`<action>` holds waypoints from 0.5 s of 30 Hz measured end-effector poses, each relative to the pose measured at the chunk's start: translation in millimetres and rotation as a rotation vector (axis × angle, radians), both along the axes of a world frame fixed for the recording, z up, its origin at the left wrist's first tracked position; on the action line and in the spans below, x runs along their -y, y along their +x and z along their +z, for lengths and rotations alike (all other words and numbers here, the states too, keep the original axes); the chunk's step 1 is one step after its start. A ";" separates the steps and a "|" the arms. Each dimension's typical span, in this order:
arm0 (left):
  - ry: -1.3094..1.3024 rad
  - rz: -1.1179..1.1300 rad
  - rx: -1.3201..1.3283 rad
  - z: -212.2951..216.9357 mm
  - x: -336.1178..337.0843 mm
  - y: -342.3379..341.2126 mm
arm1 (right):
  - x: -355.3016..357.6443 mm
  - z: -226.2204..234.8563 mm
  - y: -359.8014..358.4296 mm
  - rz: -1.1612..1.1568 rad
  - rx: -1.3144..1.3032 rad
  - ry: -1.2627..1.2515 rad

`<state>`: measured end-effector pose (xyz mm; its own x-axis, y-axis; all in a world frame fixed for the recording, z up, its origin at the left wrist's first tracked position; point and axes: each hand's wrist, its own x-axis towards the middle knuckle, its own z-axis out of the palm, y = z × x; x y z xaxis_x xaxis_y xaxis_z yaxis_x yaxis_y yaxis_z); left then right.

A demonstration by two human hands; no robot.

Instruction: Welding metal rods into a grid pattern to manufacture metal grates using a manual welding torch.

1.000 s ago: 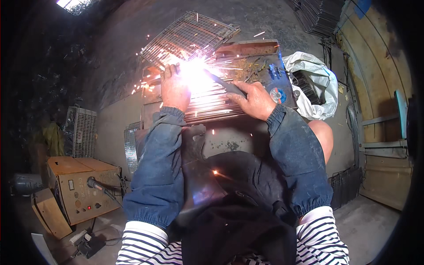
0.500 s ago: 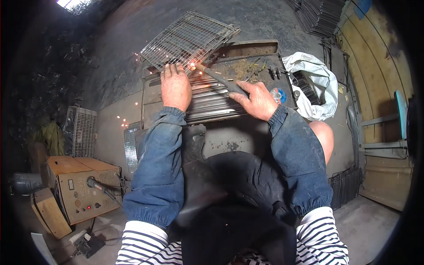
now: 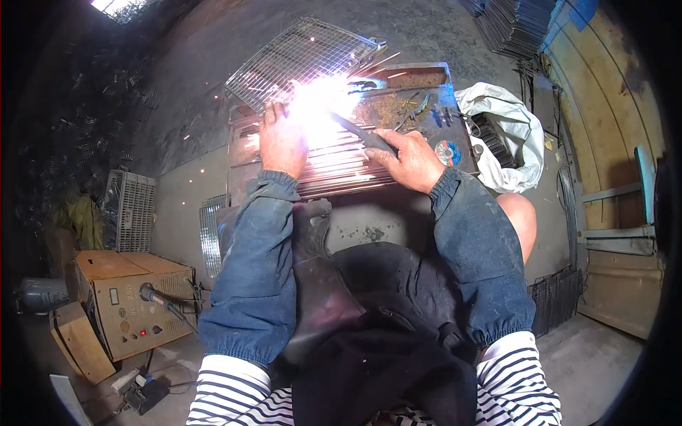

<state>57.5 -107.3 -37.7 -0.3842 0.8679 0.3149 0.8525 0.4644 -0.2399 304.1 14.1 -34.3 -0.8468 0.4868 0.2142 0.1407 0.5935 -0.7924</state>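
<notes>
In my right hand [image 3: 412, 157] is the dark handle of a welding torch [image 3: 364, 135], gripped with the thumb along it. The torch points up and left into a glaring white arc, which hides its tip. My left hand [image 3: 282, 149] has its fingers at the near edge of a wire grid [image 3: 280, 60], seemingly holding it; glare washes out part of the fingers. The grid lies tilted over the far left of a low metal workbench [image 3: 241, 167]. Below the arc, several straight metal rods [image 3: 348, 183] lie side by side across the bench.
Right on the bench are a blue-faced disc [image 3: 447, 153] and pliers [image 3: 420, 108]. A white sack [image 3: 531, 135] with dark metal pieces stands beside it. A welding machine [image 3: 135, 305] with a cable sits lower left. Wire grids [image 3: 135, 213] lean behind it; more are stacked [image 3: 515, 27] far right.
The small orange glow with sparks at the torch tip has become a blinding white arc that lights the bench. Both hands and the grid stay nearly in place.
</notes>
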 end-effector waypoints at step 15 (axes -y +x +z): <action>0.038 -0.240 0.173 32.2 -34.8 23.2 | -18.3 13.7 55.3 -0.242 -0.129 0.070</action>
